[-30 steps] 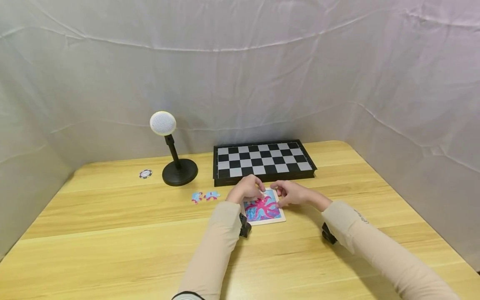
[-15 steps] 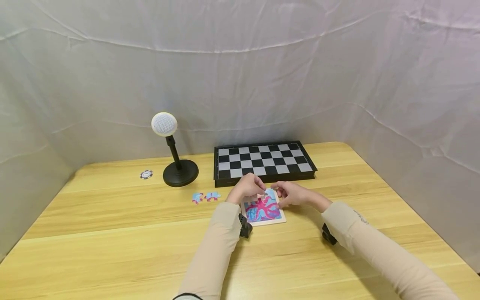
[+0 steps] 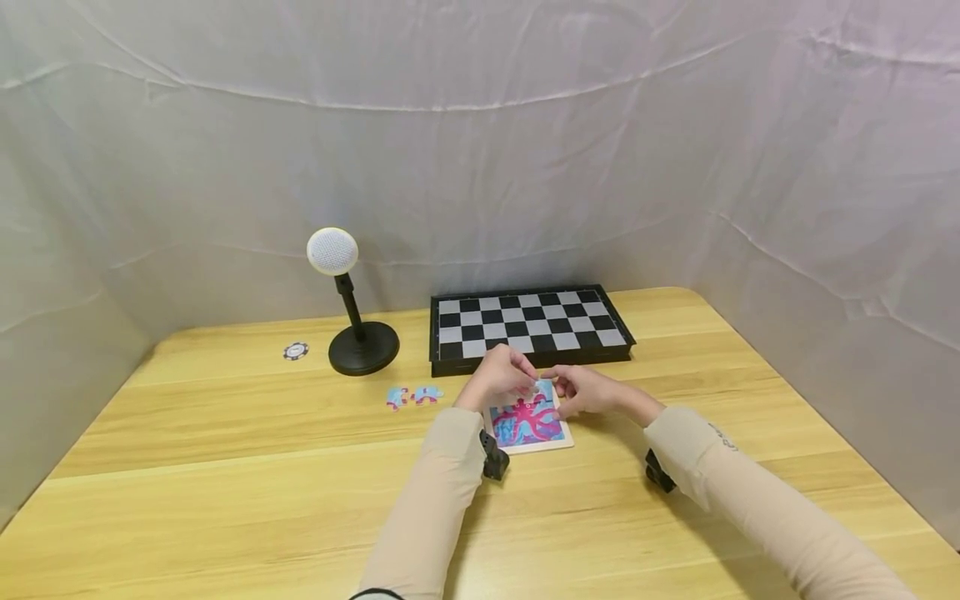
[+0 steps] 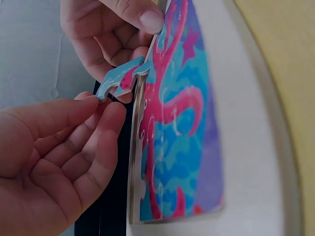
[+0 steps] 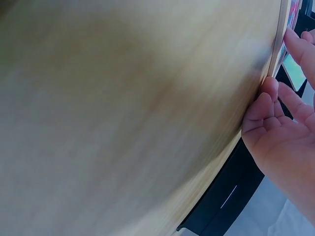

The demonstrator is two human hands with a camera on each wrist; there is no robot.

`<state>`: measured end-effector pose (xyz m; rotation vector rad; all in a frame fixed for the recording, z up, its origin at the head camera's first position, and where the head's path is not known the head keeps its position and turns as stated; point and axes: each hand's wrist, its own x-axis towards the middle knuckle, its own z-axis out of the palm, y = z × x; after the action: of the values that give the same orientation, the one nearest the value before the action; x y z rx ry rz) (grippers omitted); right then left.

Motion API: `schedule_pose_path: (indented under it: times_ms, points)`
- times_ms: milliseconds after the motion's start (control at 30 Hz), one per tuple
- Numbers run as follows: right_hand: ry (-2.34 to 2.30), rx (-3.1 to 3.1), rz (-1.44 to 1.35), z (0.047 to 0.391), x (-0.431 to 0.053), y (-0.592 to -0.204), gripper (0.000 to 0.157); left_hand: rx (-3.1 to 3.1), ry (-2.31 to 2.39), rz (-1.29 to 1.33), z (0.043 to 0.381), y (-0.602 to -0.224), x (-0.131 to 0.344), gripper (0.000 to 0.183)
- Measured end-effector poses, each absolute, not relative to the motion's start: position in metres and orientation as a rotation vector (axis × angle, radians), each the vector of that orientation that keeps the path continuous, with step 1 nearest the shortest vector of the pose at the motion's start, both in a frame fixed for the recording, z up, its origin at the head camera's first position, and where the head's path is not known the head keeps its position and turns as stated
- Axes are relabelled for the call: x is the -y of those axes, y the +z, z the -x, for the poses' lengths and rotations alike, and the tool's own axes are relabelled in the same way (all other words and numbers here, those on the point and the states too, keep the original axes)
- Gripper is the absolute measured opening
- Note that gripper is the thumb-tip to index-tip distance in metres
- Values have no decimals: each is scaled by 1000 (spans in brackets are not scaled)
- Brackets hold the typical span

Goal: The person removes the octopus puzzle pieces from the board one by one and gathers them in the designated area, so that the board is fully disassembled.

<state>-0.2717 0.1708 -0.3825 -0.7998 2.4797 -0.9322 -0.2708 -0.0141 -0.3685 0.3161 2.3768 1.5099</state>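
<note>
An octopus jigsaw puzzle in a pale tray lies on the table, its upper part partly uncovered. My left hand pinches a blue and pink puzzle piece between thumb and fingertips. In the left wrist view that piece is tilted, its inner end right at the puzzle's top row. My right hand holds the tray at its upper right corner, thumb on the side and curled fingers against the edge. Two loose puzzle pieces, one left and one right, lie left of the tray.
Behind the hands stands a black-framed folding chessboard. A round white mesh head on a black stand is to its left, with a poker chip farther left. Pale cloth hangs around the table.
My left hand has shifted slightly to the right with the puzzle piece, toward the tray's upper right. The right hand keeps its place; the whole head view has slid slightly.
</note>
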Motion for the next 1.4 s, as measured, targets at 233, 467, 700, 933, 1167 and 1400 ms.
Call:
schedule_pose_path:
  times_ms: [233,467,700,933,1167,1400]
  points:
    - [-941,-2469,822,272,-171,-383,42,-2398,1511,-323,271,-368,16,7]
    - [-909,-2486,859,273,-172,-384,45,-2470,1481,-329,275,-367,28,6]
    - [-884,-2511,869,272,-172,-383,46,-2478,1504,-277,274,-363,44,6]
    - [-897,-2500,871,271,-171,-383,46,-2486,1531,-234,275,-365,61,7]
    - [-899,-2502,860,271,-172,-384,47,-2524,1542,-197,274,-367,78,7]
    - [-904,-2496,871,270,-171,-384,48,-2573,1513,-128,273,-369,93,6]
